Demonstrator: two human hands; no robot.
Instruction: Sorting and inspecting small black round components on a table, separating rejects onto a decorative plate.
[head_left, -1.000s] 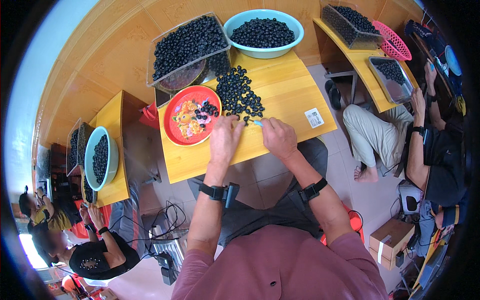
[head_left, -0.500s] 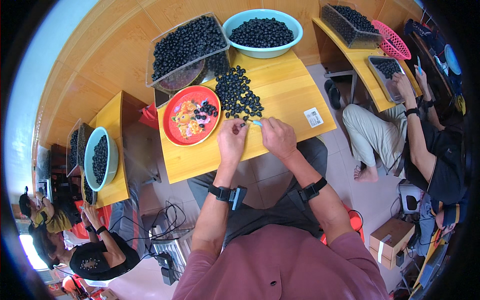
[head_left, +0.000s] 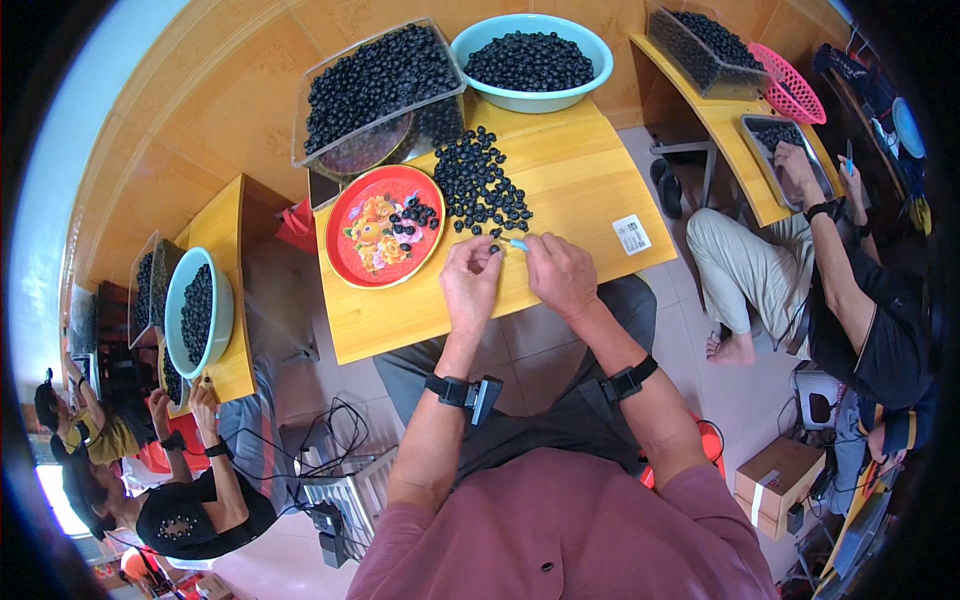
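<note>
My left hand (head_left: 472, 278) pinches a small round black bead-like piece (head_left: 494, 249) between thumb and fingertips, over the near part of the yellow table (head_left: 575, 160). Closed around a thin tool with a light-blue handle (head_left: 518, 244) is my right hand (head_left: 560, 272); the tool points at the piece, and its tip is too small to make out. Just beyond my hands lies a loose pile of the same black pieces (head_left: 470, 180). To the left, a round red tray (head_left: 408, 266) with a flower pattern holds several more.
At the table's back stand a clear bin (head_left: 350, 158) and a pale-blue bowl (head_left: 540, 100), both full of black pieces. A white label (head_left: 630, 235) sticks to the table at right. Co-workers sit at side tables left and right, with a pink basket (head_left: 790, 85) at the right one.
My hands stay in nearly the same place, with the tool still at the left fingertips. The co-worker at left has shifted their hands; the view has tilted slightly.
</note>
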